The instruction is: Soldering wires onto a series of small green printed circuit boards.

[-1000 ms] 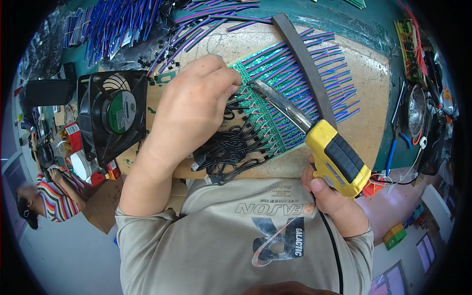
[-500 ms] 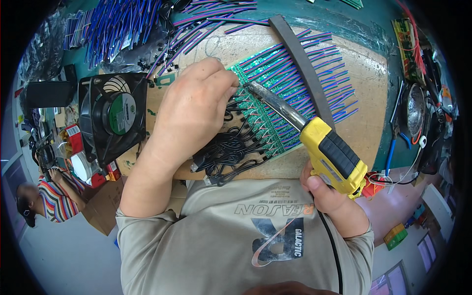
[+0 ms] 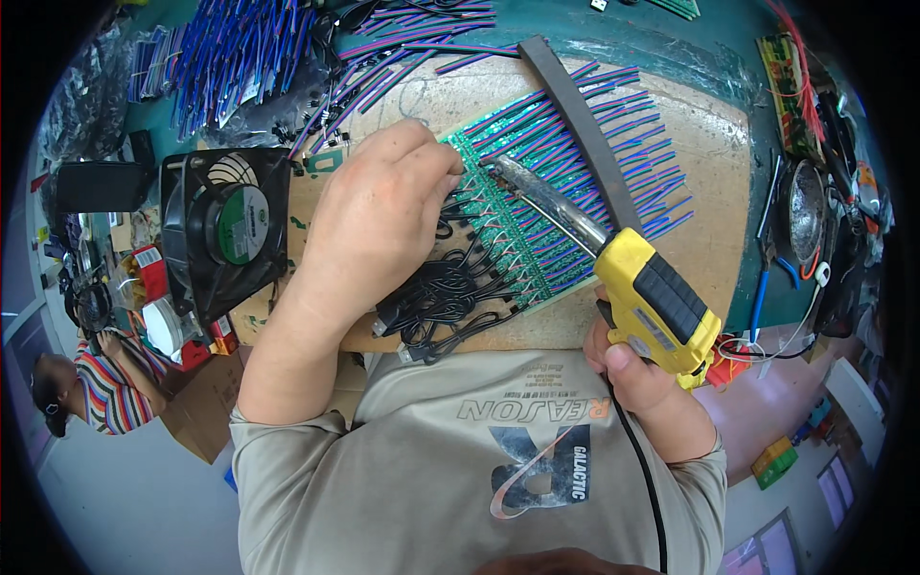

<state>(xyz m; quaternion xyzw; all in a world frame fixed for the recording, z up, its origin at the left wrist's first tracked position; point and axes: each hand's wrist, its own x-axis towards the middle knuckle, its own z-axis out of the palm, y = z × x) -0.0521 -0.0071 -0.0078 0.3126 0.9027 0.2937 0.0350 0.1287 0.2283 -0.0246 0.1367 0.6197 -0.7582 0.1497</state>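
My right hand [image 3: 628, 372] grips a yellow and black soldering gun [image 3: 659, 305]. Its long metal barrel slants up and left, with the tip at the upper left part of a green circuit board panel [image 3: 490, 233]. Fingers pinched, my left hand [image 3: 377, 211] is at the panel's left edge beside that tip; what the fingertips hold is hidden. Striped multi-wire leads [image 3: 655, 182] fan out rightward from the panel, under a dark grey bar [image 3: 581, 125]. Thin black USB cables [image 3: 443, 293] join the panel's lower left edge and lie bundled below.
A wooden board [image 3: 709, 125] lies under the work on a green tabletop. At left stands a black fan [image 3: 226, 225]. Blue wire bundles [image 3: 240, 62] pile up at the back left. Pliers [image 3: 764, 278] and a metal bowl [image 3: 807, 211] lie at right. Another person [image 3: 105, 383] sits far left.
The soldering gun has shifted slightly right and its barrel tip has moved a little along the panel. My left hand stays at the panel's edge.
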